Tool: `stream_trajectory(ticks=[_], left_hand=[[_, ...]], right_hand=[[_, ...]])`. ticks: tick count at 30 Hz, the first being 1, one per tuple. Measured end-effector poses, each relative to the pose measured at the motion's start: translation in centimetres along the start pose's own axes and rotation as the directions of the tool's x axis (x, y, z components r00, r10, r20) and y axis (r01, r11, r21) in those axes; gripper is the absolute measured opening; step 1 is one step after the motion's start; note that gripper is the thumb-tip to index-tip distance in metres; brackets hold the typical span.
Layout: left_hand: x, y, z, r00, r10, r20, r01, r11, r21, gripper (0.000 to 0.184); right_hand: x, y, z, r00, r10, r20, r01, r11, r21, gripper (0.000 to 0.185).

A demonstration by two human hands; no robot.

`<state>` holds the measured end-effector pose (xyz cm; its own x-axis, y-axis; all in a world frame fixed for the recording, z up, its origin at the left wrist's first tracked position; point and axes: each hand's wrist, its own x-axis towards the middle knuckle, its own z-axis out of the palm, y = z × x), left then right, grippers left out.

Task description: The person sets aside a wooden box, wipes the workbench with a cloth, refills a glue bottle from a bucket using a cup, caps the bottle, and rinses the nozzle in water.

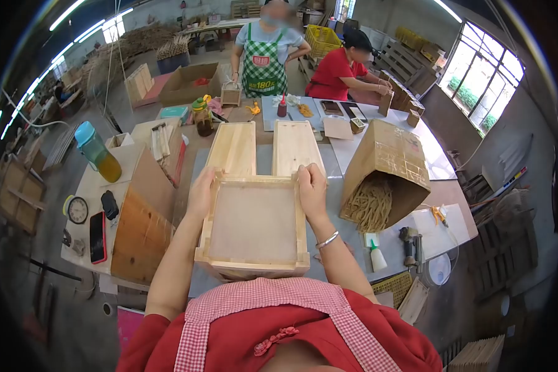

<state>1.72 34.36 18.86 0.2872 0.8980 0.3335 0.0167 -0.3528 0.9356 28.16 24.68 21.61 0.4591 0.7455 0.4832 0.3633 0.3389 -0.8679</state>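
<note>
A wooden frame box (254, 220) with a pale, flat panel inside its raised rim rests near my chest at the table's front. My left hand (201, 193) holds its far left corner, and my right hand (312, 190) grips the far right corner with fingers curled over the rim. Beyond the box lie two light wooden boards, one on the left (232, 149) and one on the right (296, 149), with a gap between them. The undersides of my fingers are hidden.
On the right, a cardboard box (387, 155) spills shredded strips beside a glue bottle (377, 255) and a nail gun (409, 245). A phone (98, 237) and blue bottle (99, 152) stand left. Two people (265, 56) (335, 74) are across the table.
</note>
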Motion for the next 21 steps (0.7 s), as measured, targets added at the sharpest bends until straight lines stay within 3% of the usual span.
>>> stream_trajectory(ticks=[6,8,11,17,21], left_hand=[[-0.9,1.1,1.0,0.982,-0.185,-0.041,0.182,0.980,-0.076,0.032],[-2.1,0.9,1.9,0.981,-0.097,-0.169,0.083,0.993,-0.084,0.032],[-3.0,1.8,2.0,0.983,-0.139,-0.121,0.112,0.972,-0.206,0.033],[-2.8,3.6,2.3,0.978,-0.205,-0.042,0.188,0.950,-0.251,0.032],[-2.5,5.2,1.9,0.985,-0.110,-0.132,0.091,0.986,-0.138,0.032]], right_hand=[[-0.3,0.2,0.3,0.997,0.016,-0.069,-0.015,1.000,0.014,0.030],[1.1,0.6,-0.2,1.000,0.003,0.027,-0.003,1.000,-0.026,0.030],[-0.4,-0.1,-0.6,1.000,-0.027,-0.015,0.027,1.000,0.008,0.032],[-1.0,-1.3,-1.0,0.995,0.065,-0.071,-0.063,0.997,0.037,0.031],[1.0,-1.0,-0.6,0.990,-0.096,-0.099,0.091,0.994,-0.054,0.031]])
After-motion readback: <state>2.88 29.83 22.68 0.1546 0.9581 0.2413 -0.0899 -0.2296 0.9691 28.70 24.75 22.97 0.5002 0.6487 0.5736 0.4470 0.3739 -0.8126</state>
